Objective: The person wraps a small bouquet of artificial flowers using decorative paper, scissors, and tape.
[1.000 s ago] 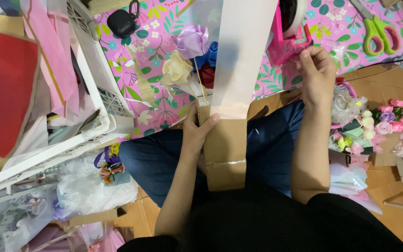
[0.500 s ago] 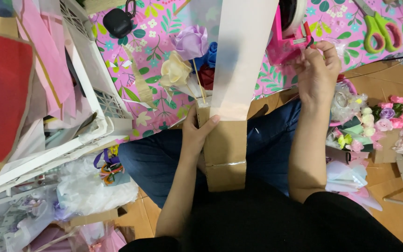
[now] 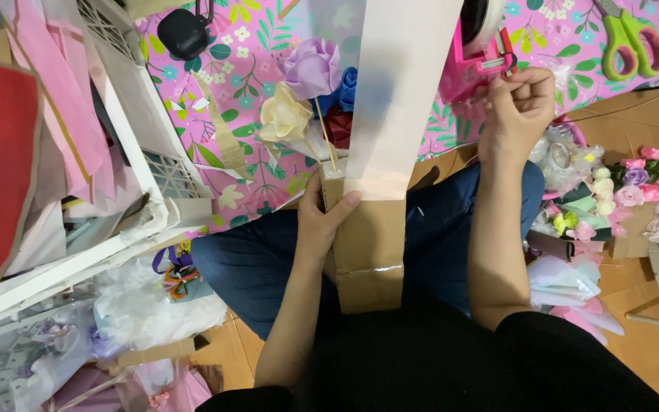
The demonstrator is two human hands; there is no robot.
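Both hands are busy on the lap: the left hand (image 3: 328, 221) is wrapped around the upper edge of a brown cardboard box (image 3: 368, 252) that rests between the knees, thumb pressing the foot of a tall white paper sheet (image 3: 406, 91) against the box front, while the right hand (image 3: 519, 107) is curled shut, fingertips pinching at the cutter end of a pink tape dispenser (image 3: 486, 57) just beyond the right knee. The sheet stands up from the box and hides part of the paper flowers (image 3: 306, 91) behind it, cream, lilac, blue and dark red on thin sticks. To do this well, I judge that the thumb should keep the sheet flat and square on the cardboard, and the tape should be drawn with a steady pull so that it tears cleanly at the blade and does not fold back on itself. Farther out, a white plastic crate (image 3: 139, 145) leans at the left over a pink flowered mat (image 3: 245, 53), green scissors (image 3: 634, 38) lie at the top right, and a cluster of small pastel roses (image 3: 634, 191) sits on the wooden floor at the right.
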